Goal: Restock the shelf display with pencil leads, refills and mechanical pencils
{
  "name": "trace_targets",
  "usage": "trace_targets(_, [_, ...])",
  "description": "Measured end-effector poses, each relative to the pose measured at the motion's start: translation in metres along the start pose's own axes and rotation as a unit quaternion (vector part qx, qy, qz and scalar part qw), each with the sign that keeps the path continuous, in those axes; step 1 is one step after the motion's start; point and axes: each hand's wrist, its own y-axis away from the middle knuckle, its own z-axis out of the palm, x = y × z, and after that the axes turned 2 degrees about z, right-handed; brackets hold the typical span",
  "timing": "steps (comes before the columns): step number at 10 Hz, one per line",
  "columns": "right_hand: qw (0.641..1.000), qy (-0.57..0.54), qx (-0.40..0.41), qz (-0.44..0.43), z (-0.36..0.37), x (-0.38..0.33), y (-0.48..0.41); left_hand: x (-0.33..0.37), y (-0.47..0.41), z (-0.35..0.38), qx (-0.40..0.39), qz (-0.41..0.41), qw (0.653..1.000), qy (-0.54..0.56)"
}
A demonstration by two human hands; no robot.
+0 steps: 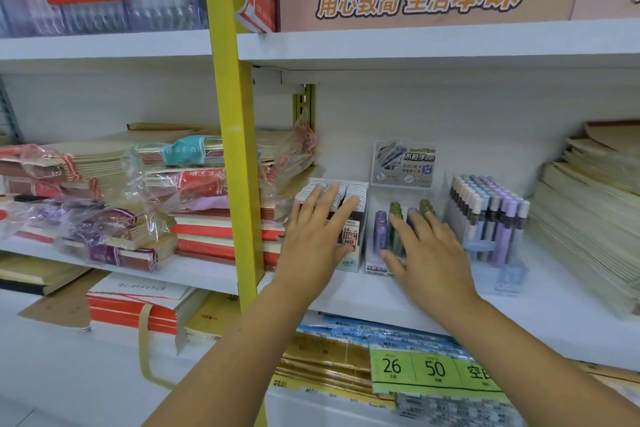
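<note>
left hand [313,236] hides lead box [349,218] front | right hand [427,253] covers refill display [391,236] base

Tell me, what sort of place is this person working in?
Most likely a stationery shop. White retail shelves hold small display boxes of pencil leads, stacks of notebooks fill the bay beside them, and green price labels lie on the shelf below. Both hands, left hand and right hand, rest open against the displays.

Left hand [313,236] and right hand [427,253] are bare, forearms apparently unsleeved, no rings or watch visible.
</note>
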Motion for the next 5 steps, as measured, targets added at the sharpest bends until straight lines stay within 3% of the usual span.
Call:
trace_targets(2, [1.0, 0.002, -0.019, -0.001, 0.0, 0.001, -0.001, 0.009, -0.002, 0.004, -0.003, -0.025, 0.999, -0.022])
trace_targets(4, [0.983, -0.176, 0.023, -0.039, -0.043, 0.002, 0.04, 0.04, 0.035, -0.043, 0.036, 0.02, 0.998, 0.044])
trace_targets(5, [0.963, -0.249, 0.069, -0.074, -0.074, 0.024, 0.098, 0.051, 0.099, -0.072, 0.084, 0.052, 0.991, 0.087])
